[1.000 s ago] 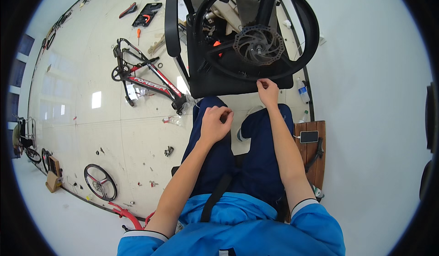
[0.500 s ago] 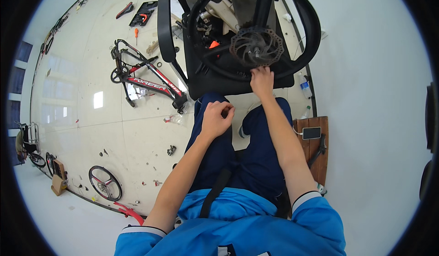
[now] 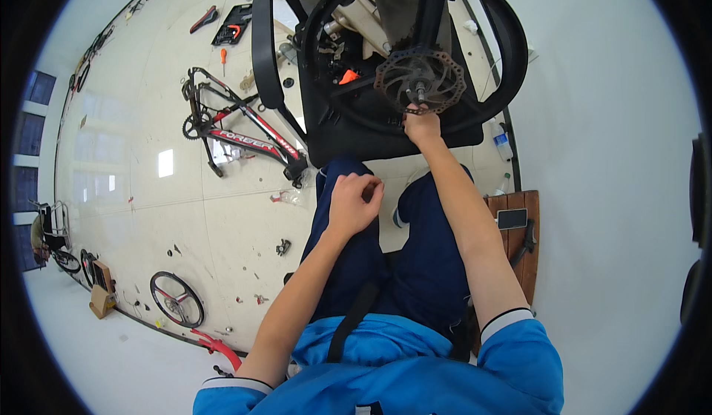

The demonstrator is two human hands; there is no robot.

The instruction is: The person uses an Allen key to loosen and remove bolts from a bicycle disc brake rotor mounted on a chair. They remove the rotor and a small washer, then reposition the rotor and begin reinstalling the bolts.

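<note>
A black spoked bicycle wheel (image 3: 510, 66) leans over a black office chair (image 3: 348, 146) in front of me. Its brake disc (image 3: 449, 81), perforated and worn, faces me with the axle (image 3: 420, 89) sticking out of the centre. At the disc's lower edge, just below the axle end, my right hand (image 3: 423, 128) is closed. Its fingers are bunched, and whatever they pinch is too small to make out. My left hand (image 3: 354, 206) rests over my left thigh, away from the wheel. Its thumb and fingers are curled together, hiding anything between them.
A black-and-red bicycle frame (image 3: 248, 140) lies on the tiled floor at left. Beyond it are an orange screwdriver (image 3: 223, 57), a tool case (image 3: 231, 29) and a saddle (image 3: 203, 19). Another wheel (image 3: 176, 299) is at lower left. A phone (image 3: 512, 219) sits on a wooden stool (image 3: 529, 278) at right.
My right hand has moved slightly up, from the rim below the disc to the disc's lower edge near the axle. My left hand keeps its curled pose. The whole view has shifted a little.
</note>
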